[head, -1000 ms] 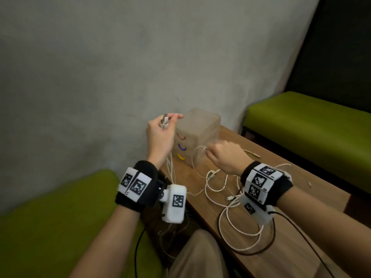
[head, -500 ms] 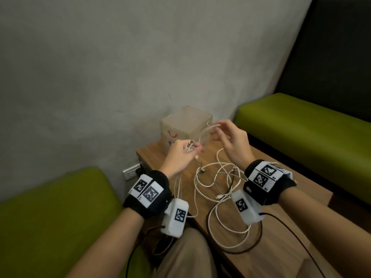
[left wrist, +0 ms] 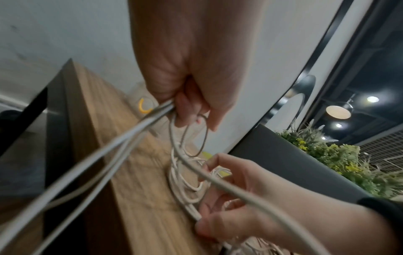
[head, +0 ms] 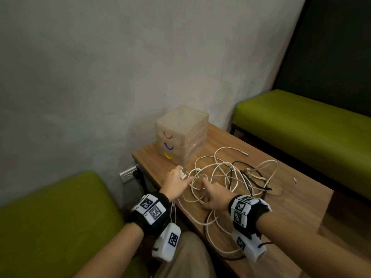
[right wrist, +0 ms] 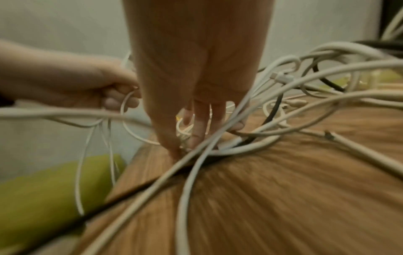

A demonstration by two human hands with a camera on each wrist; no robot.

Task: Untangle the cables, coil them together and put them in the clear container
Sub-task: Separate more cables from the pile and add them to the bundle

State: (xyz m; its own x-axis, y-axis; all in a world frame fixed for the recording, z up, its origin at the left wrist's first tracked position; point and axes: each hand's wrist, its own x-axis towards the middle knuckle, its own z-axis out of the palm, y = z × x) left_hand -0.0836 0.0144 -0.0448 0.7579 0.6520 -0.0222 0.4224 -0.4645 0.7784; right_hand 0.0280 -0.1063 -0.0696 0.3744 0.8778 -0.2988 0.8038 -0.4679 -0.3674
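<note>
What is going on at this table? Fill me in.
A person is sorting a tangle of white cables on a wooden table. The left hand grips cable ends near the clear container. The right hand is down in the loops and holds a strand. Black cables are still mixed in. Nothing is coiled yet, and the container's drawers are closed.

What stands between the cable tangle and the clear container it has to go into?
Nothing visible: bare wooden table separates the white cables from the clear container. The container looks like closed drawers, and whether its top is open is unclear.
</note>
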